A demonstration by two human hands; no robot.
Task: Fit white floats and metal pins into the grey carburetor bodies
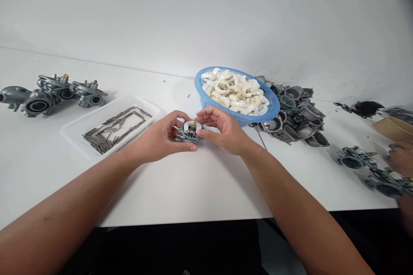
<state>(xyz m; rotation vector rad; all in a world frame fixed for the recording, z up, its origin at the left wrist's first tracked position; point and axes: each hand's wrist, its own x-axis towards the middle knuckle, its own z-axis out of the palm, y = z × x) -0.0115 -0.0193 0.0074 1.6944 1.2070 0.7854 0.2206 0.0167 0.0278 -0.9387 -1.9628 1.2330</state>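
In front of me, over the white table (206, 189), a small metal carburetor body (190, 137) lies between my hands, its open side facing up. A white plastic float and a brass piece show inside it. My left hand (159, 139) holds the carburetor from the left, thumb along the near side. My right hand (226, 132) closes on its right side, with the thumb at the rim and the fingers curved over the far side. Whether the right fingertips pinch a smaller part cannot be made out.
A blue basket (237, 117) of white floats stands beyond my right hand. Left is a white tray (72, 131) of thin metal pins, with several carburetors (54, 90) behind. A heap of metal bowls (300, 114) lies right, near more carburetors (355, 157) and another person's hand (402, 159).
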